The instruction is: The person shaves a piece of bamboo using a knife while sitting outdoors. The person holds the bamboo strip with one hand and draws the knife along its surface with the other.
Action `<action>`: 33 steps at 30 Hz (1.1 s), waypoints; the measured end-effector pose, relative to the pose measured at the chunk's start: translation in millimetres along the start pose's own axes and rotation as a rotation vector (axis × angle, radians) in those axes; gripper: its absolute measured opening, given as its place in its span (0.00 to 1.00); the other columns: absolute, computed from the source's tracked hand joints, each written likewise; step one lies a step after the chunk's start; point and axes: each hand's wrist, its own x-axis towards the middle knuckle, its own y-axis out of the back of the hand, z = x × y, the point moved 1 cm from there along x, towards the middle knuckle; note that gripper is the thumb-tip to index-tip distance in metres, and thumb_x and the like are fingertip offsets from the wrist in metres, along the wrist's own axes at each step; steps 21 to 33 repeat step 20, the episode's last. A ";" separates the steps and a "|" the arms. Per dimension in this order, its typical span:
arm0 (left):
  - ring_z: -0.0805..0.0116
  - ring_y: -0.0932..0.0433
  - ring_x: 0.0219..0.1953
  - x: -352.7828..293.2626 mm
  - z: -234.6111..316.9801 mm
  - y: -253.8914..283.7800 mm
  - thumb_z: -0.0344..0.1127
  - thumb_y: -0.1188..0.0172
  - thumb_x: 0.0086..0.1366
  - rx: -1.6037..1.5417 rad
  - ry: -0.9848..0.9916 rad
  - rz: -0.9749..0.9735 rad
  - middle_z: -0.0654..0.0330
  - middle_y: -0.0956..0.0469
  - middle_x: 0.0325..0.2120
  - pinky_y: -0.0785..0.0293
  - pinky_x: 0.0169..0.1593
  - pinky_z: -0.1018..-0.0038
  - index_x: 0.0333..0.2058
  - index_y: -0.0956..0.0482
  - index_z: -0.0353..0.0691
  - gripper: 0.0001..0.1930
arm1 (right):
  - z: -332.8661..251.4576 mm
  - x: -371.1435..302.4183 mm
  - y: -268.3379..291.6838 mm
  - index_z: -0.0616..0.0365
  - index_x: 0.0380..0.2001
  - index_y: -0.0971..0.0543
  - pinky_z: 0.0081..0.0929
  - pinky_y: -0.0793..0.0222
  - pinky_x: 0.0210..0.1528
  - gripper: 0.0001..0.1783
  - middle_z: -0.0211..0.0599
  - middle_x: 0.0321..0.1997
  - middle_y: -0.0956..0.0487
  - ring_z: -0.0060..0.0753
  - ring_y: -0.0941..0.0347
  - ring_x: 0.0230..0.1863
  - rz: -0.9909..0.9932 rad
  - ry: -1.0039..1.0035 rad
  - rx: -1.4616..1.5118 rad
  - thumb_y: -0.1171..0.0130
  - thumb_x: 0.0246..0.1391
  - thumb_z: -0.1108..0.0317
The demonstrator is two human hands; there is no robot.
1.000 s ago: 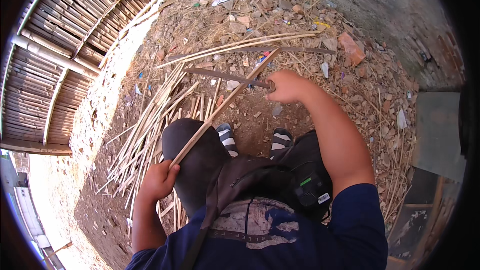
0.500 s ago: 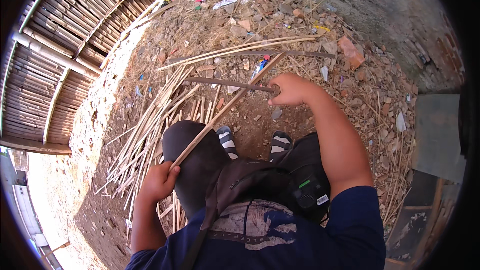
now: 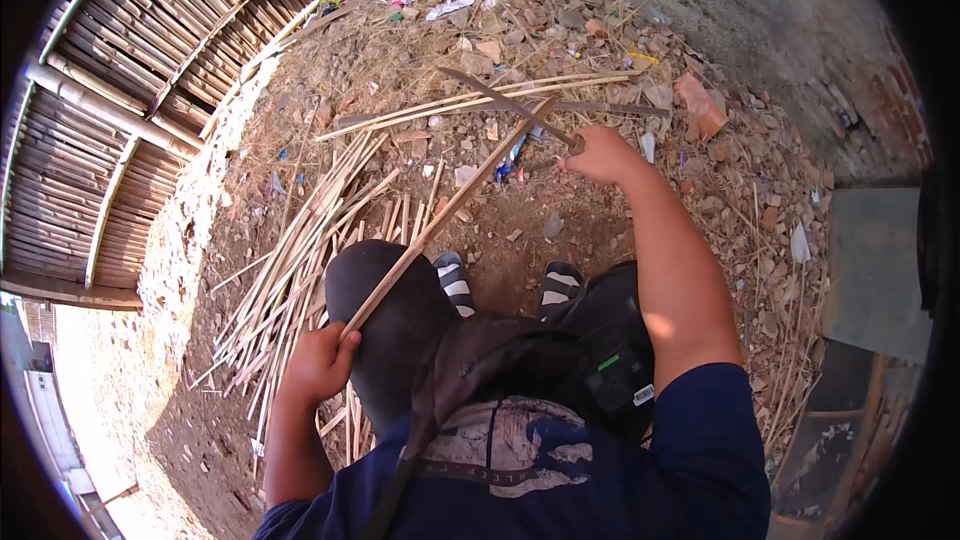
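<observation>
My left hand [image 3: 320, 364] grips the lower end of a long split bamboo strip [image 3: 442, 224], which slants up and to the right over my dark-trousered knee. In my right hand [image 3: 606, 156] is the handle of a long, dark-bladed knife [image 3: 482, 90]. Its blade points to the upper left and crosses the strip close to the strip's far end; whether the two touch I cannot tell. Beside my left leg lies a pile of bamboo strips [image 3: 300, 250].
Pale long strips [image 3: 425, 116] and a dark flat strip [image 3: 615, 109] lie ahead on rubble-strewn ground. A broken brick [image 3: 702, 106] is at the right, before a worn wall [image 3: 780, 30]. Bamboo slat panels [image 3: 140, 30] stand at the upper left. My sandalled feet [image 3: 562, 285] are below.
The knife has swung from nearly level to slanting up-left, its tip now farther away. My right hand moved slightly right and away from me. The strip's far end shifted a little left.
</observation>
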 end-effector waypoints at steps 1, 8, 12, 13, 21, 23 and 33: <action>0.34 0.25 0.27 -1.6 0.4 1.1 0.41 0.45 0.72 0.026 0.000 0.005 0.41 0.26 0.20 0.33 0.30 0.50 0.26 0.28 0.34 0.18 | 16.8 5.5 3.6 0.58 0.42 0.16 0.43 0.24 0.46 0.24 0.51 0.40 0.15 0.54 0.19 0.42 0.114 -0.128 0.033 0.30 0.44 0.54; 0.40 0.25 0.23 -3.3 -5.5 4.1 0.42 0.44 0.73 -0.129 -0.010 0.098 0.45 0.27 0.18 0.33 0.29 0.54 0.28 0.27 0.35 0.17 | 86.1 3.7 -2.8 0.66 0.39 0.19 0.30 0.35 0.21 0.18 0.30 0.22 0.25 0.26 0.31 0.18 0.398 -0.376 0.762 0.29 0.54 0.62; 0.43 0.23 0.25 32.3 -7.1 28.9 0.43 0.37 0.68 -0.006 0.036 0.150 0.46 0.25 0.19 0.30 0.31 0.56 0.31 0.23 0.34 0.16 | 96.0 5.7 -0.6 0.57 0.32 0.22 0.27 0.37 0.20 0.12 0.27 0.21 0.26 0.22 0.33 0.18 0.449 -0.382 1.037 0.30 0.55 0.62; 0.44 0.22 0.25 45.3 -1.5 38.0 0.44 0.35 0.66 0.035 0.045 0.165 0.46 0.23 0.20 0.29 0.32 0.57 0.32 0.22 0.34 0.16 | 96.3 5.8 -0.9 0.55 0.30 0.23 0.26 0.37 0.20 0.12 0.26 0.21 0.26 0.21 0.33 0.18 0.474 -0.381 1.086 0.30 0.55 0.62; 0.43 0.18 0.34 192.3 -4.2 76.2 0.50 0.31 0.61 0.288 -0.174 0.264 0.43 0.19 0.27 0.25 0.41 0.50 0.37 0.20 0.36 0.20 | 90.9 9.5 9.7 0.56 0.32 0.22 0.26 0.35 0.21 0.12 0.25 0.21 0.27 0.22 0.33 0.18 0.513 -0.387 0.986 0.30 0.55 0.62; 0.43 0.18 0.34 192.3 -4.2 76.2 0.50 0.31 0.61 0.288 -0.174 0.264 0.43 0.19 0.27 0.25 0.41 0.50 0.37 0.20 0.36 0.20 | 90.9 9.5 9.7 0.56 0.32 0.22 0.26 0.35 0.21 0.12 0.25 0.21 0.27 0.22 0.33 0.18 0.513 -0.387 0.986 0.30 0.55 0.62; 0.43 0.18 0.34 192.3 -4.2 76.2 0.50 0.31 0.61 0.288 -0.174 0.264 0.43 0.19 0.27 0.25 0.41 0.50 0.37 0.20 0.36 0.20 | 90.9 9.5 9.7 0.56 0.32 0.22 0.26 0.35 0.21 0.12 0.25 0.21 0.27 0.22 0.33 0.18 0.513 -0.387 0.986 0.30 0.55 0.62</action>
